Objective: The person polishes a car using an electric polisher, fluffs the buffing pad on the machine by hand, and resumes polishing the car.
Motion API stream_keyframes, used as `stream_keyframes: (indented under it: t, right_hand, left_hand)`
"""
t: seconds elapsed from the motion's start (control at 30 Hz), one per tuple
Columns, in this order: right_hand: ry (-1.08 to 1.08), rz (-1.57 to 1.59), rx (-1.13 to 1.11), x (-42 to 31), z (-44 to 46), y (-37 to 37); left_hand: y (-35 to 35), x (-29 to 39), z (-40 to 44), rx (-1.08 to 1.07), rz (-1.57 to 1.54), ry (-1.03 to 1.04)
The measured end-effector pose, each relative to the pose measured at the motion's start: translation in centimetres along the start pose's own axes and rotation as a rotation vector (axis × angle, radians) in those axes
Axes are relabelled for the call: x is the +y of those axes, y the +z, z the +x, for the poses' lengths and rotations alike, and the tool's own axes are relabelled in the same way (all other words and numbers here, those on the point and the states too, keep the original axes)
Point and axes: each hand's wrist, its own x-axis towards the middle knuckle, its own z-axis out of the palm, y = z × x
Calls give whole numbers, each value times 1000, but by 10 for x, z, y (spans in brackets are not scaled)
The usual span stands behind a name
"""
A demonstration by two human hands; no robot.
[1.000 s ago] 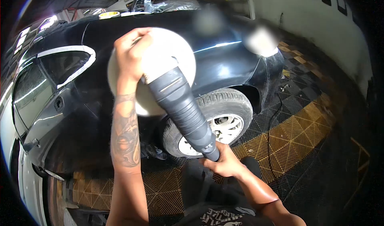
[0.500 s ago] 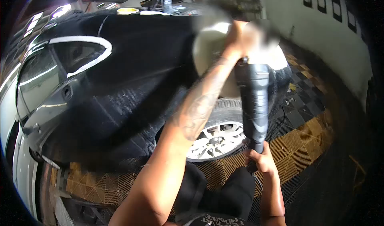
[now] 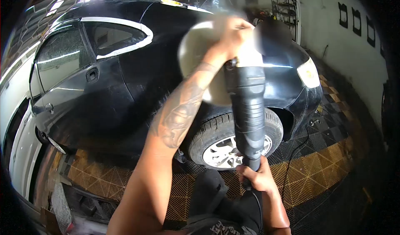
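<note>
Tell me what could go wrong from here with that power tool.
The left hand is close to the pale disc, so a slip could bring it against the edge. The cord below the right hand might snag, tugging the power tool. If the tool drifts toward the car's corner, the disc could strike the lamp.

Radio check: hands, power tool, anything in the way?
Left hand curled at power tool's head, right hand gripping rear end. Pale disc over black car's side, contact unclear. Tool hides part of wheel.
</note>
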Motion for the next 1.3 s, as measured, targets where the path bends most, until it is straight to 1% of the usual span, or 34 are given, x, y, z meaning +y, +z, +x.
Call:
stream_keyframes:
  t: [0.03, 0.1, 0.13, 0.17, 0.2, 0.23, 0.27, 0.3, 0.33, 0.37, 0.4, 0.47, 0.5, 0.57, 0.6, 0.67, 0.73, 0.8, 0.83, 0.87, 0.93, 0.97, 1.0, 1.07, 1.13, 1.17, 1.2, 1.27, 1.3]
  right_hand:
    - [-5, 11, -20, -2, 2, 6]
    - [-10, 13, -69, -5, 6, 16]
    - [18, -5, -86, -12, 8, 21]
    - [-22, -33, -98, -11, 11, 26]
    - [-61, -61, -109, -11, 13, 30]
    - [37, -112, -161, -21, 14, 32]
    - [12, -182, -136, -20, 16, 37]
    - [22, -170, -176, -23, 18, 40]
    - [32, -156, -219, -27, 21, 44]
    - [6, -231, -244, -36, 23, 48]
    - [-86, -198, -277, -36, 25, 52]
    - [-175, -177, -343, -26, 32, 58]
    - [-177, -176, -351, -24, 32, 58]
    - [-269, -132, -447, -22, 34, 57]
    - [-271, -135, -465, -23, 33, 57]
    - [-190, -200, -473, -31, 32, 56]
    - [-209, -259, -503, -39, 31, 54]
    - [23, -304, -516, -49, 26, 50]
    - [-148, -286, -468, -51, 24, 50]
    - [-87, -253, -464, -55, 22, 47]
    - [-116, -276, -419, -56, 24, 41]
    - [-75, -230, -391, -58, 23, 41]
    - [-125, -174, -371, -61, 24, 42]
    - [-54, -135, -439, -66, 25, 31]
    - [-11, -151, -463, -75, 18, 14]
    - [3, -157, -435, -77, 12, 6]
    - [17, -168, -411, -77, 7, -4]
    - [27, -310, -314, -73, 4, -29]
    - [38, -346, -231, -75, 4, -41]
  left_hand:
    - [-15, -2, -2, -7, 239, 208]
    - [-42, -5, -9, -1, 260, 258]
    - [-51, 3, -16, 89, 224, 132]
    - [-67, 1, -20, 48, 503, 258]
    - [-76, 10, -24, 76, 321, 93]
    - [-83, 16, -32, 57, 458, 243]
    - [-90, 10, -33, 128, 285, 324]
    - [-100, 22, -40, 142, 334, 189]
    - [-107, 31, -48, 167, 241, 47]
    - [-119, 37, -56, 160, 257, 29]
    - [-128, 39, -63, 195, 353, 21]
    - [-148, 44, -76, 236, 313, -7]
    - [-158, 45, -83, 240, 321, -7]
    - [-178, 43, -98, 348, 172, -100]
    - [-184, 42, -105, 364, 183, -97]
    - [-196, 43, -118, 443, 24, -105]
    - [-192, 50, -122, 459, 7, -111]
    - [-183, 55, -120, 464, 126, -131]
    - [-179, 56, -116, 441, 112, -104]
    - [-175, 55, -108, 443, 118, -96]
    - [-166, 50, -90, 415, 80, -84]
    - [-164, 49, -82, 413, 83, -81]
    - [-162, 49, -75, 414, 100, -75]
    - [-153, 46, -73, 418, 110, -66]
    - [-144, 44, -83, 492, 32, -89]
    - [-142, 34, -88, 481, -29, -59]
    - [-130, 29, -91, 511, -13, -33]
    - [-100, 27, -89, 548, 226, 152]
    - [-87, 19, -84, 541, 142, 72]
